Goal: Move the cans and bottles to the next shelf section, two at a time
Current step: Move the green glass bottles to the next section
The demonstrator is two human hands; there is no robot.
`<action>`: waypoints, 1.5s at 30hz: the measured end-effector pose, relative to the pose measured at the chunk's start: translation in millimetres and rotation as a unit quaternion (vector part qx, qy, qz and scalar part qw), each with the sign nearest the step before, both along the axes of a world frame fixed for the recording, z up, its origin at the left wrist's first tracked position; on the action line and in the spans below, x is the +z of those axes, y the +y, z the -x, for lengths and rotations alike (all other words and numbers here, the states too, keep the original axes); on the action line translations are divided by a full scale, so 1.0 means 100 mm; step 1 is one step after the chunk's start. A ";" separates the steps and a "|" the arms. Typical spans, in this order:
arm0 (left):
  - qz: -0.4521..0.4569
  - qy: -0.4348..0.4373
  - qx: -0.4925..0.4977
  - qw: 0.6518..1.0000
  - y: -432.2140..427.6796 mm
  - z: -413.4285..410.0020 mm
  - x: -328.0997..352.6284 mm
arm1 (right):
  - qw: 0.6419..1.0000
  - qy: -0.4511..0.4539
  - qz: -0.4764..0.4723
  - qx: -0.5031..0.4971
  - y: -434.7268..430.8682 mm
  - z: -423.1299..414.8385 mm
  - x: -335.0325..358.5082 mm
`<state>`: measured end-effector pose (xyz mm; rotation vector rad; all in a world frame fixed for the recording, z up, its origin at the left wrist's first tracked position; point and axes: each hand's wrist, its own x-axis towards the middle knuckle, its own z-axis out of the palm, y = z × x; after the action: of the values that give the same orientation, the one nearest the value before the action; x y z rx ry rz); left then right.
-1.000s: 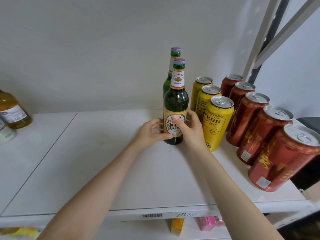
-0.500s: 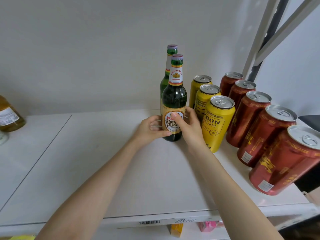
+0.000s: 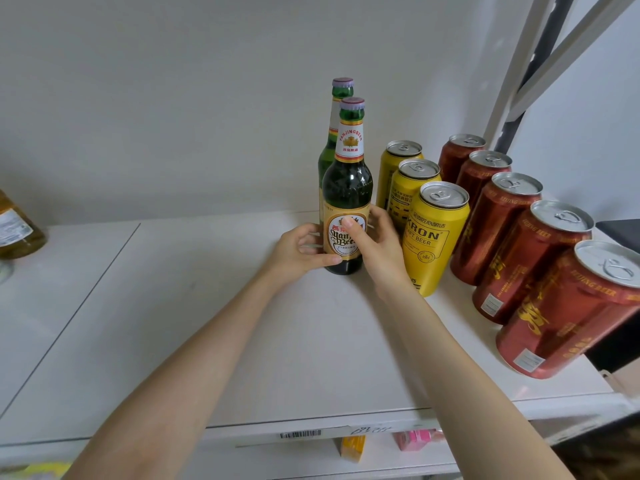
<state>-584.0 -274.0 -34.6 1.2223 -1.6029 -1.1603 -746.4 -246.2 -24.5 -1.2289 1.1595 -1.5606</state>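
the front bottle (image 3: pixel 347 188) is dark green glass with a purple cap, a white neck label banded in red and gold, and a tan body label with a white oval and dark lettering. the rear bottle (image 3: pixel 327 157) is lighter green, also purple-capped. the yellow cans (image 3: pixel 434 244) carry black print and the red cans (image 3: pixel 568 320) orange-gold script, all silver-topped, on a white shelf (image 3: pixel 207 323).

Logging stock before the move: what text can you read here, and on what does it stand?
"YANJINGBEER": neck label of the front bottle.
"Yan", "Bee": its body label, the rest covered.
"KRON", "AFT BEER": front yellow can, first letters hidden.
"BEIJING BEER": nearest red can.
Shelf tag: barcode and handwriting, not readable.
Chinese print and small white labels: too small to read.
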 end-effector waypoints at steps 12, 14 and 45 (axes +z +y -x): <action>0.042 -0.096 0.104 0.989 0.41 -0.30 0.06 | 0.982 0.163 0.003 -0.099 0.49 -0.11 0.00; 0.108 -0.160 0.142 0.971 0.57 -0.39 0.07 | 0.961 0.252 0.007 -0.116 0.68 -0.09 -0.02; 0.194 -0.592 0.114 0.774 3.35 -2.03 0.37 | 0.705 0.699 -0.036 -0.112 3.09 -1.29 0.28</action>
<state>-381.4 61.0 2.3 1.9152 -2.2709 0.2962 -617.4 62.8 4.0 -2.3644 2.2835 -0.4154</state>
